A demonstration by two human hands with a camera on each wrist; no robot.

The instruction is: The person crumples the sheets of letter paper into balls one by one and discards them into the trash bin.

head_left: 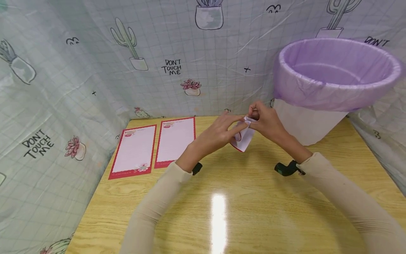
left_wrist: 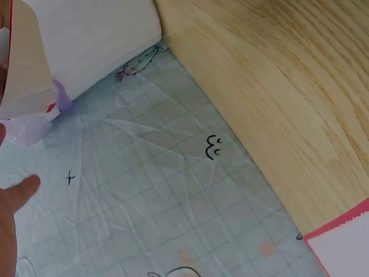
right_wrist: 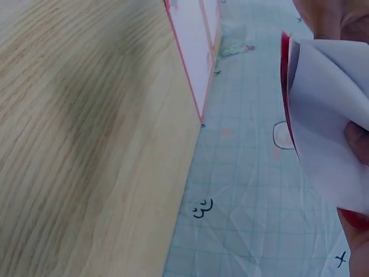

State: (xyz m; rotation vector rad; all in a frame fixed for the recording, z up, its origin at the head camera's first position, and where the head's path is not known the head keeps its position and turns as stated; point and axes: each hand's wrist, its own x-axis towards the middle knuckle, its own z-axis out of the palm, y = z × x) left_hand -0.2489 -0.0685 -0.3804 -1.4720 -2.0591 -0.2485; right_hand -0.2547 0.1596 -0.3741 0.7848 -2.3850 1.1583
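A small folded piece of white paper [head_left: 243, 140] with a red edge is held up over the far part of the table, between both hands. My left hand [head_left: 216, 133] pinches it from the left, fingers reaching across its top. From the right, my right hand [head_left: 267, 121] grips its upper edge with curled fingers. In the right wrist view the folded paper [right_wrist: 326, 121] shows white layers with red along its side. Only its pale face [left_wrist: 29, 69] and part of a hand appear at the left edge of the left wrist view.
Two red-bordered sheets, one on the left [head_left: 134, 151] and one beside it [head_left: 176, 141], lie flat on the wooden table [head_left: 253, 211]. A white bin [head_left: 298, 121] with a purple liner [head_left: 317, 91] stands at the back right. Cactus-printed cloth [head_left: 152, 38] hangs behind.
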